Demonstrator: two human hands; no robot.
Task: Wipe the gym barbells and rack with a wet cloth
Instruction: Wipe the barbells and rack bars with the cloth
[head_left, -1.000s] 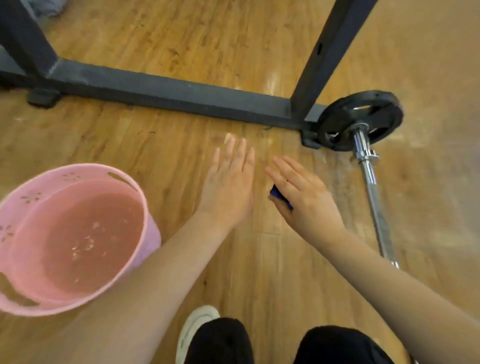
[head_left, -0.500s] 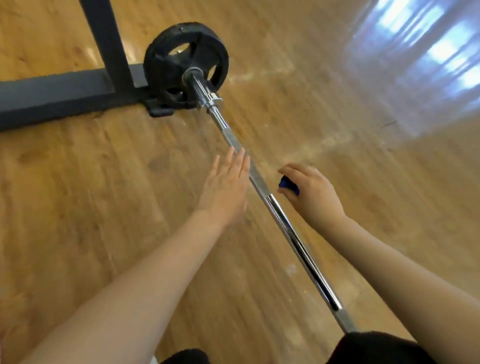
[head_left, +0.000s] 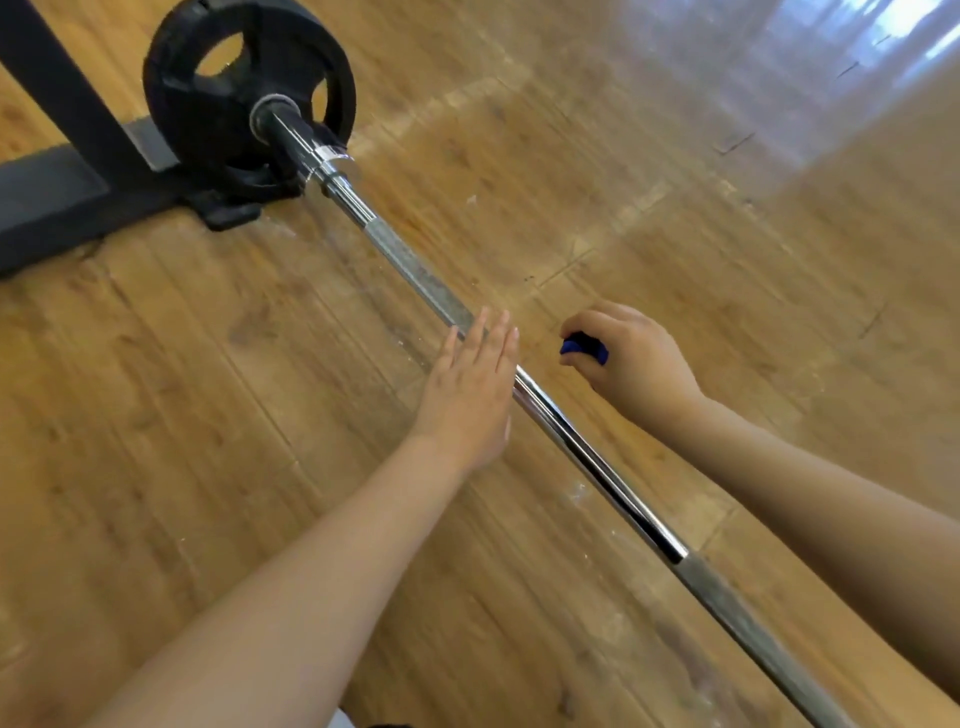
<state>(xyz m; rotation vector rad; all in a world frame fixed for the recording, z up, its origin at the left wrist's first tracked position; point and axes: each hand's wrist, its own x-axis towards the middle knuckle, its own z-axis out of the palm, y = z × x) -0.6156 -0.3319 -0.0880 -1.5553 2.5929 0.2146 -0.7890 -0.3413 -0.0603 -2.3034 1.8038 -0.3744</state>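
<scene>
A chrome barbell (head_left: 587, 447) lies on the wooden floor, running from upper left to lower right. Its black weight plate (head_left: 228, 98) leans against the dark base of the rack (head_left: 47, 192). My left hand (head_left: 470, 389) hovers flat with straight fingers over the bar's middle, covering a short stretch of it. To the right of the bar, my right hand (head_left: 631, 361) is curled round a small blue cloth (head_left: 584, 349), most of which is hidden in the fist.
A black rack upright (head_left: 62, 93) rises at the top left beside the plate. Bare wooden floor (head_left: 675, 208) spreads right of the bar, with bright window glare at the top right.
The view has swung right, away from the pink water bucket, and closed in on the barbell. Both hands now sit lower along the bar, the left over it, the right still holding the cloth.
</scene>
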